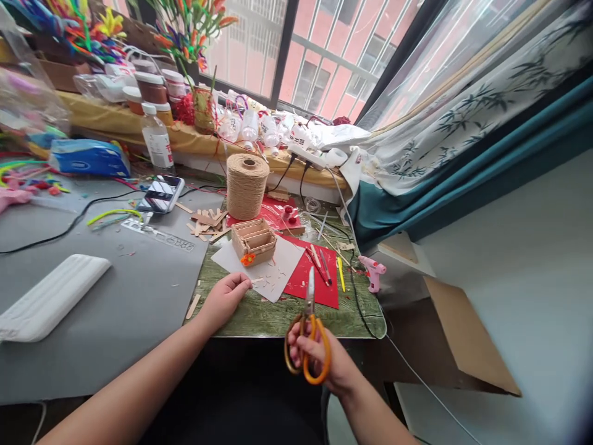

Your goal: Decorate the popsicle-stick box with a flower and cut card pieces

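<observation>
My left hand [227, 296] rests near the table's front, thumb and finger pinching a small piece of wooden craft stick [257, 280] over a white paper sheet [290, 262]. My right hand [319, 352] holds a pair of scissors [309, 334] with orange handles, its blades together and pointing away from me. Just beyond my left hand stands a small wooden box [259, 247] with dividers and an orange flower on its front. Thin wood scraps [273, 281] are scattered on the paper. A red sheet [296, 287] bearing pens and tools lies to the right.
Behind the box stands a large twine spool [247, 185], with a pile of craft sticks [206, 222] to its left. A pink glue gun [373, 272] sits at the right edge beside a black cable. A phone [160, 194] and a water bottle [157, 142] are at back left.
</observation>
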The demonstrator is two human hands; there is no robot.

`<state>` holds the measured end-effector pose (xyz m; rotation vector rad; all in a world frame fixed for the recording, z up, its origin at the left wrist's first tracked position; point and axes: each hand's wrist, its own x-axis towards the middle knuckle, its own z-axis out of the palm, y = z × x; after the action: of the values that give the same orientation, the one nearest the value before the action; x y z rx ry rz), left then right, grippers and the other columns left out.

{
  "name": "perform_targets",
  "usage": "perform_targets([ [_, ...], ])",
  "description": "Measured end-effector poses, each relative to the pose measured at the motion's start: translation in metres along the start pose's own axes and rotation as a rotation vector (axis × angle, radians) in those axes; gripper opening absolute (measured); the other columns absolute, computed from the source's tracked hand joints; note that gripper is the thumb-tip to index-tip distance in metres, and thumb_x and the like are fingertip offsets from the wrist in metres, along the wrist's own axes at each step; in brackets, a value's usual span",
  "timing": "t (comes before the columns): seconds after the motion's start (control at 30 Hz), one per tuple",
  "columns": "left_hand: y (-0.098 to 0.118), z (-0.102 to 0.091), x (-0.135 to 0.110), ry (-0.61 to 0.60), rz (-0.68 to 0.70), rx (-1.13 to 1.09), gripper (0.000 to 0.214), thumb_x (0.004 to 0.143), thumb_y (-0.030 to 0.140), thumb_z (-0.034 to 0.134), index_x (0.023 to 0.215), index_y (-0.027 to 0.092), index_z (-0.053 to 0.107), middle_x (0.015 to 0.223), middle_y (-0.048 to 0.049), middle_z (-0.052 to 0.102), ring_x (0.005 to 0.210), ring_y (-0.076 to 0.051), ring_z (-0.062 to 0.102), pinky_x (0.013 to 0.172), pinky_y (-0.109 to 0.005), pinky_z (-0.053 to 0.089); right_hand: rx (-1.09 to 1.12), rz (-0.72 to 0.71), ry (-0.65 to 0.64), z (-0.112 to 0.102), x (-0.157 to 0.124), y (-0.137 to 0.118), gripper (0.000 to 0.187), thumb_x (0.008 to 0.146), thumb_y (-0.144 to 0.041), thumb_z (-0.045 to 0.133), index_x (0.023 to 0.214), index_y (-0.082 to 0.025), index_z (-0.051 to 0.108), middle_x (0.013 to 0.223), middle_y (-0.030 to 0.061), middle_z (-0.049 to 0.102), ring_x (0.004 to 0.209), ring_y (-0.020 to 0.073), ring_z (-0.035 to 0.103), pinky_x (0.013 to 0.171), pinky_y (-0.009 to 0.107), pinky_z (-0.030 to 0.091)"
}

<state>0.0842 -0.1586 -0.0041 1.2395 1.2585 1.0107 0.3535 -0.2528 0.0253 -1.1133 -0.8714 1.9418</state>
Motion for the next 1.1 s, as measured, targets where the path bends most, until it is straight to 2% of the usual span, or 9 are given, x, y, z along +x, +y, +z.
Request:
perform_targets([
  [0.1, 0.002, 0.004, 0.008, 0.011, 0.001, -0.016, 0.029, 0.087, 0.048, 0.061, 0.076, 0.021, 0.060, 0.061, 0.0043, 0.046, 0.056, -0.013, 0.038, 0.055, -0.026, 0.030, 0.030, -0.029, -0.036, 0.017, 0.001, 0.016, 0.041, 0.076, -0.041, 0.090, 0.094, -0.018, 0.061, 0.096, 0.0081, 0.072, 0.084, 0.0196, 0.070, 0.073, 0.031, 0.055],
  [0.2, 0.004, 0.011, 0.016, 0.029, 0.023, -0.027, 0.025, 0.086, 0.044, 0.061, 0.075, 0.021, 0.061, 0.061, 0.0036, 0.049, 0.057, -0.014, 0.041, 0.055, -0.026, 0.032, 0.082, -0.050, -0.034, 0.024, 0.006, 0.019, 0.043, 0.081, -0.053, 0.084, 0.093, -0.019, 0.061, 0.095, 0.0089, 0.072, 0.098, 0.0247, 0.072, 0.087, 0.039, 0.056],
  [0.33, 0.005, 0.016, 0.021, 0.041, 0.059, -0.017, 0.025, 0.087, 0.042, 0.059, 0.073, 0.021, 0.059, 0.064, 0.0032, 0.052, 0.063, -0.015, 0.046, 0.063, -0.027, 0.038, 0.135, -0.028, -0.185, 0.015, 0.014, 0.008, 0.062, 0.081, -0.078, 0.068, 0.102, -0.020, 0.061, 0.116, 0.0142, 0.071, 0.118, 0.0295, 0.066, 0.102, 0.048, 0.050],
  [0.4, 0.005, 0.018, 0.023, 0.033, 0.072, -0.009, 0.026, 0.088, 0.041, 0.059, 0.072, 0.020, 0.058, 0.067, 0.0030, 0.053, 0.067, -0.015, 0.049, 0.068, -0.027, 0.039, 0.085, 0.000, -0.252, 0.007, 0.019, -0.001, 0.069, 0.079, -0.083, 0.064, 0.107, -0.020, 0.062, 0.125, 0.0157, 0.068, 0.124, 0.0301, 0.063, 0.104, 0.049, 0.048],
  [0.5, 0.005, 0.021, 0.025, 0.053, 0.078, -0.021, 0.026, 0.089, 0.040, 0.059, 0.072, 0.020, 0.057, 0.068, 0.0031, 0.054, 0.069, -0.015, 0.050, 0.069, -0.027, 0.040, -0.010, 0.058, -0.249, 0.000, 0.027, -0.012, 0.067, 0.083, -0.082, 0.061, 0.109, -0.019, 0.063, 0.123, 0.0150, 0.067, 0.116, 0.0279, 0.066, 0.097, 0.047, 0.052],
  [0.57, 0.004, 0.026, 0.025, 0.060, 0.085, -0.056, 0.027, 0.090, 0.041, 0.060, 0.073, 0.020, 0.056, 0.068, 0.0029, 0.055, 0.068, -0.015, 0.052, 0.068, -0.027, 0.041, -0.036, 0.115, -0.232, 0.000, 0.031, -0.016, 0.067, 0.087, -0.082, 0.056, 0.107, -0.018, 0.062, 0.118, 0.0145, 0.068, 0.105, 0.0259, 0.069, 0.086, 0.043, 0.057],
  [0.77, -0.002, 0.032, 0.020, -0.084, 0.075, -0.141, 0.029, 0.091, 0.045, 0.061, 0.077, 0.020, 0.057, 0.068, 0.0026, 0.059, 0.064, -0.016, 0.058, 0.066, -0.028, 0.047, -0.160, 0.195, -0.181, 0.006, 0.042, -0.010, 0.070, 0.083, -0.087, 0.054, 0.096, -0.018, 0.053, 0.100, 0.0117, 0.070, 0.078, 0.0200, 0.071, 0.056, 0.028, 0.056],
  [0.97, 0.000, 0.027, 0.017, -0.182, 0.109, -0.019, 0.028, 0.088, 0.039, 0.061, 0.069, 0.019, 0.053, 0.064, 0.0039, 0.053, 0.062, -0.013, 0.047, 0.064, -0.025, 0.038, -0.278, 0.253, -0.092, 0.016, 0.040, -0.009, 0.077, 0.076, -0.093, 0.053, 0.092, -0.018, 0.051, 0.091, 0.0079, 0.069, 0.069, 0.0154, 0.067, 0.048, 0.022, 0.052],
  [1.1, -0.001, 0.025, 0.017, -0.244, 0.102, -0.016, 0.028, 0.087, 0.038, 0.060, 0.069, 0.019, 0.052, 0.065, 0.0040, 0.051, 0.064, -0.013, 0.044, 0.065, -0.025, 0.036, -0.341, 0.263, -0.025, 0.024, 0.035, -0.012, 0.077, 0.074, -0.094, 0.055, 0.090, -0.019, 0.049, 0.085, 0.0040, 0.068, 0.061, 0.0125, 0.064, 0.044, 0.021, 0.049],
])
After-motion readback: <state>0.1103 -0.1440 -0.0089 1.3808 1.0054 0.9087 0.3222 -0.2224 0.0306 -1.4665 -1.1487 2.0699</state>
